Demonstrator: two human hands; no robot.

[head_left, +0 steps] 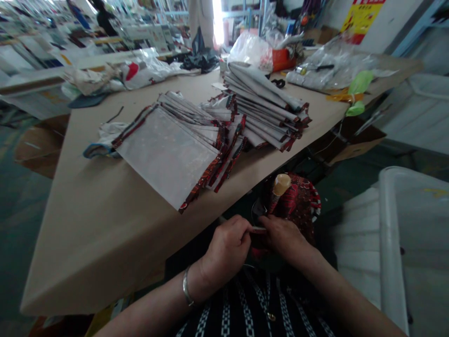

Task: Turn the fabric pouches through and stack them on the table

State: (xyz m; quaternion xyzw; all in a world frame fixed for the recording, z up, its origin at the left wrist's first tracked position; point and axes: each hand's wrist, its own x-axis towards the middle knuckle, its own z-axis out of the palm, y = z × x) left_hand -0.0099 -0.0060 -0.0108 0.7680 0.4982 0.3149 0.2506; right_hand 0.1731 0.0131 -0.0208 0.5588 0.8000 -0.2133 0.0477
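Observation:
My left hand (229,243) is closed in a pinch near my lap, with a silver bangle on its wrist. Opposite it, my right hand (283,238) has its fingers bent inward and pressed together. Between them stretches a thin pale strip with a reddish edge (258,230), gripped from both sides; its kind is hard to make out. Just beyond the hands is a dark red patterned cloth bundle (301,201), and a tan rounded end (281,184) sticks up beside it. On the table lie grey sheets with red patterned borders (164,150).
The brown-covered table (105,234) has its edge left of my hands. A folded stack of grey pieces (263,103) lies farther back, near plastic bags (250,49) and an orange container (283,60). To the right stands a white bin (389,234); a cardboard box (354,140) sits under the table.

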